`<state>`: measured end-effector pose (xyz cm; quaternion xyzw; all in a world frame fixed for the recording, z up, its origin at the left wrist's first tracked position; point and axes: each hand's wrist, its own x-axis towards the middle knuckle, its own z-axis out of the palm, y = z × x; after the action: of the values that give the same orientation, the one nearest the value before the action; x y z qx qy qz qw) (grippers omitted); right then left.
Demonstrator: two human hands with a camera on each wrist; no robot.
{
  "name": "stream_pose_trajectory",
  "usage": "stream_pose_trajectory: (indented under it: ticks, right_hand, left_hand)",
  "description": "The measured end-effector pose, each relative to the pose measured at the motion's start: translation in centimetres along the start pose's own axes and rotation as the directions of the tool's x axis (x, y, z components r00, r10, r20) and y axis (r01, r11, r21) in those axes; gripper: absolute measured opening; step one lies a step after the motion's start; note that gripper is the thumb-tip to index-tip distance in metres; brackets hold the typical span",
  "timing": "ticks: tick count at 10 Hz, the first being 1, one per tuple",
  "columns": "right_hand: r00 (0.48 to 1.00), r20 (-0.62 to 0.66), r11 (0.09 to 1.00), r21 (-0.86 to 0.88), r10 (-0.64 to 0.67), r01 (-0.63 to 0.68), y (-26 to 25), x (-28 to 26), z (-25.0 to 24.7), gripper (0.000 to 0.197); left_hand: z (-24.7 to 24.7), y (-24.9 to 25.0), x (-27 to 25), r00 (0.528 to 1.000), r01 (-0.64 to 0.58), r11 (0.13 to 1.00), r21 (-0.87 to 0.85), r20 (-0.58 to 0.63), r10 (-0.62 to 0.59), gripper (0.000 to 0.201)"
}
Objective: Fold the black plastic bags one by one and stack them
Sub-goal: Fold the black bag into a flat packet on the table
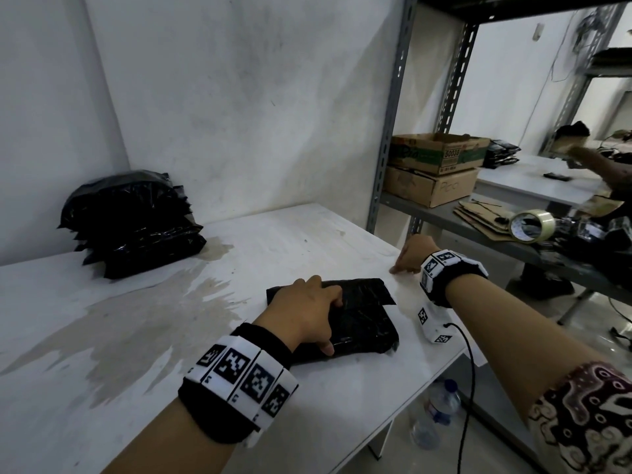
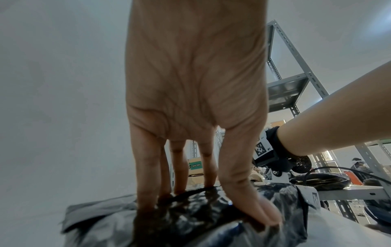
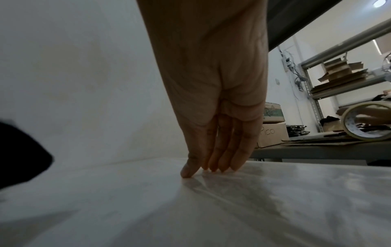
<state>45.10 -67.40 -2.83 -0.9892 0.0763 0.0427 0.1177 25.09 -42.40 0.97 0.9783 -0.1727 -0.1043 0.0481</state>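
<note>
Dim indoor light, soft shadows, edge distortion

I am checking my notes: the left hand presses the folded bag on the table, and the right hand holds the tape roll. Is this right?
Not quite. The right hand holds nothing; its fingertips rest on the table, as the right wrist view shows. The tape roll lies on the shelf. The left hand does press the bag.
</note>
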Motion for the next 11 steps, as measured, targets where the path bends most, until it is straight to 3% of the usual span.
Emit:
stream_pose_trajectory:
  ticks: [4,10,11]
  right_hand:
    - [0.999,0.031,0.996,0.074,0.04,-0.043,0.8,0.0,0.2,0.056]
    - [0.992,-0.065,0.991,-0.068,0.107,-0.112,0.1,0.1,0.4,0.055]
    - [0.993,-0.009,0.99,-0.073,0.12,-0.12,0.4,0.4,0.6,0.054]
  left_hand:
    - [0.0,0.0,0.1,1.0,0.007,1.0,-0.004,-0.011,-0.007,0.072]
    - [0.3,-0.3,-0.2,1.0,-0.003,0.999,-0.032,-0.024,0.002,0.073]
    - [0.3,-0.3,-0.2,1.0,-0.003,0.999,-0.036,-0.023,0.002,0.073]
